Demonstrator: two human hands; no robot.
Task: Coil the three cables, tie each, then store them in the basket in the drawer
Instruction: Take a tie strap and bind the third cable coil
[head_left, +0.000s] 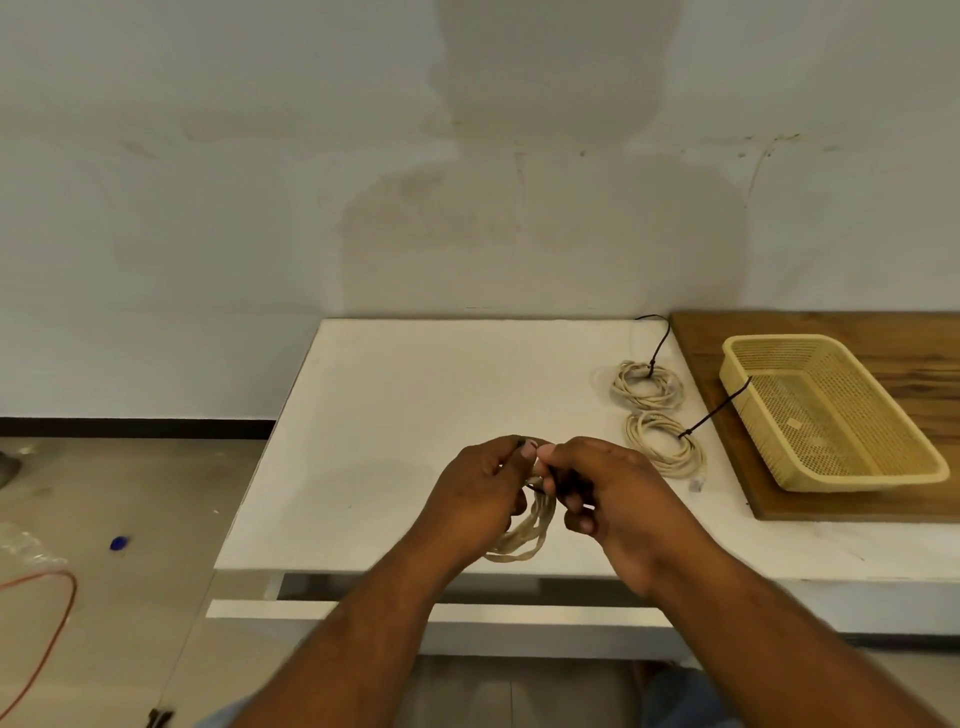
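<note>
Both hands meet over the front of the white table (395, 395). My left hand (480, 486) grips the top of a beige coiled cable (524, 538), whose loops hang down toward the table's front edge. My right hand (605, 496) pinches a thin dark tie at the top of that coil. Two other beige coils lie at the table's right side: the far coil (647, 391) and the near coil (667, 447), each with a dark tie sticking out. A yellow mesh basket (779, 467) stands empty on a wooden board (841, 506) at the right.
A slightly open drawer front (467, 613) shows below the table's front edge. On the floor at the left lie a red wire (57, 613) and a small blue object (118, 543). The wall stands right behind the table.
</note>
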